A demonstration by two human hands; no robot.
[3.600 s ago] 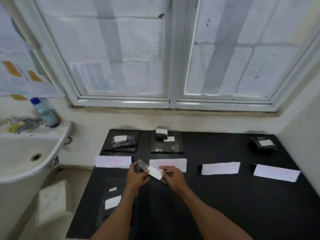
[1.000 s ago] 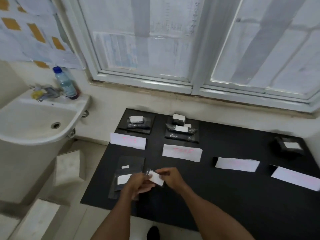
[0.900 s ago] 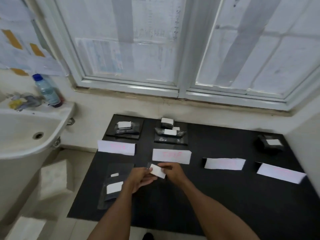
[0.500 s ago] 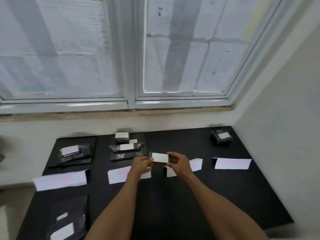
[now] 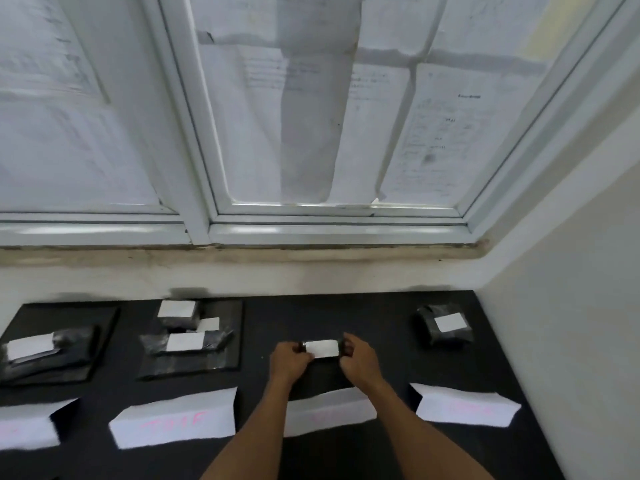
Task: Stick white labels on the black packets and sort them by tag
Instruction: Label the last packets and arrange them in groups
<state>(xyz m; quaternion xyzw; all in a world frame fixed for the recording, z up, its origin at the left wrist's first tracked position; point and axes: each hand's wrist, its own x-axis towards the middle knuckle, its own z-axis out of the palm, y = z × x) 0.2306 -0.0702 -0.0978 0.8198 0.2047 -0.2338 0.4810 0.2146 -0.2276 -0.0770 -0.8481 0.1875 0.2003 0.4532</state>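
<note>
under a papered window, the black table [image 5: 363, 306] carries four paper tags. the left hand [image 5: 289, 358] and right hand [image 5: 358, 358] each pinch an end of a labelled black packet [image 5: 322, 348], low beyond the third tag [image 5: 329, 412], probably to set it there.

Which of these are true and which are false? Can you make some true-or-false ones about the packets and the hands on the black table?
1. Both hands hold one labelled packet between them. True: the left hand and the right hand grip its two ends.
2. The held packet is behind the third paper tag from the left. True.
3. The far right packet has no white label. False: a white label sits on top of it.
4. Only two paper tags lie on the table. False: four show along the front.
5. The packets are red. False: they are black.
</note>
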